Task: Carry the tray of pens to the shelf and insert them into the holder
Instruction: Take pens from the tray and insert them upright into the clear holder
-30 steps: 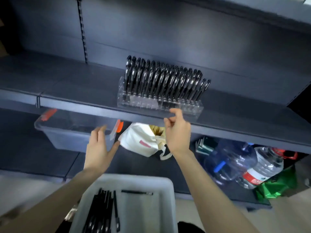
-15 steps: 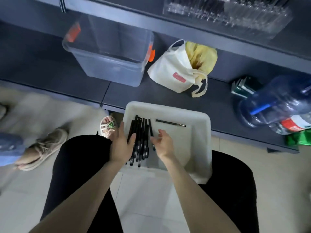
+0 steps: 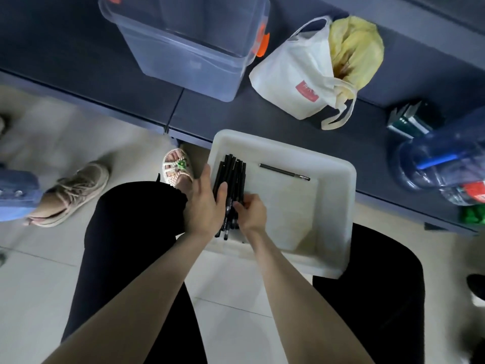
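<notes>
A white plastic tray (image 3: 333, 206) rests across my knees in front of the low shelf. A bunch of several black pens (image 3: 231, 177) lies along its left side. One more black pen (image 3: 284, 172) lies alone near the tray's far wall. My left hand (image 3: 204, 203) cups the bunch from the left, its thumb over the pens. My right hand (image 3: 250, 211) pinches pens at the near end of the bunch with curled fingers. The pen holder is out of view.
On the dark low shelf (image 3: 110, 77) stand a clear storage box (image 3: 189, 56) with orange clips, a white cloth bag (image 3: 296, 82) with yellow contents, and big water bottles (image 3: 443, 164) at the right. Another person's shoe (image 3: 70, 193) is on the tiled floor at left.
My view dropped from the upper shelf and its pen holder down to the tray. Both hands came down from the shelf edge and closed in on the pen bunch.
</notes>
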Action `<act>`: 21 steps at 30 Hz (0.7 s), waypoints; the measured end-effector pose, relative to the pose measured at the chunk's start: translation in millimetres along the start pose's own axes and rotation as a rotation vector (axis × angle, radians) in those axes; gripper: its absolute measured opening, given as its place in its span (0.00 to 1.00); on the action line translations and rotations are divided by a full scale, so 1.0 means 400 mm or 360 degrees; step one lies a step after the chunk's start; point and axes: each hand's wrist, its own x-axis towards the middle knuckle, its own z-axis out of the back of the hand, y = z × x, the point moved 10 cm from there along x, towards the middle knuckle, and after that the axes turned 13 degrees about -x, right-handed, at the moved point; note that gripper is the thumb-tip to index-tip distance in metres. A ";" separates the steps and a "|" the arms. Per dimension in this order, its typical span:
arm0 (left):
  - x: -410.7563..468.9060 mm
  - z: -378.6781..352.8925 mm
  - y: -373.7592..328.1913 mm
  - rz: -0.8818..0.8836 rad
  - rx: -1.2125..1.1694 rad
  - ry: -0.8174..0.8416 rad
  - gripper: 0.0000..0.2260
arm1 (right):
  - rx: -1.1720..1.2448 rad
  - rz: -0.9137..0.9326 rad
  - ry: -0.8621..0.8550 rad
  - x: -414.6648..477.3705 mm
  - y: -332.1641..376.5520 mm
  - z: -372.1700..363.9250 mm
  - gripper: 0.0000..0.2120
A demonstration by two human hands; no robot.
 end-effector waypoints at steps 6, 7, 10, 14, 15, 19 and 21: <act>0.002 -0.003 0.005 0.0041 -0.0093 -0.0011 0.25 | 0.0132 0.0080 -0.0090 -0.012 -0.005 0.078 0.09; 0.003 -0.003 -0.004 0.0008 -0.0072 -0.0022 0.26 | 0.0171 0.0098 -0.0101 -0.015 -0.009 0.101 0.10; 0.010 -0.008 -0.062 -0.0186 0.0084 -0.0011 0.25 | 0.0293 0.0164 -0.0114 -0.038 -0.015 0.188 0.10; 0.019 -0.045 -0.192 -0.0529 -0.0043 0.0327 0.22 | 0.0636 0.0321 -0.0140 -0.092 0.014 0.354 0.03; 0.022 -0.054 -0.218 -0.0521 -0.0140 0.0427 0.20 | 0.0702 0.0364 -0.0163 -0.104 0.028 0.400 0.02; 0.030 -0.052 -0.342 -0.0330 -0.0572 0.0558 0.09 | 0.0978 0.0421 -0.0401 -0.153 0.066 0.601 0.05; 0.029 -0.046 -0.434 -0.0427 -0.0637 0.0555 0.05 | 0.1144 0.0489 -0.0505 -0.176 0.089 0.698 0.05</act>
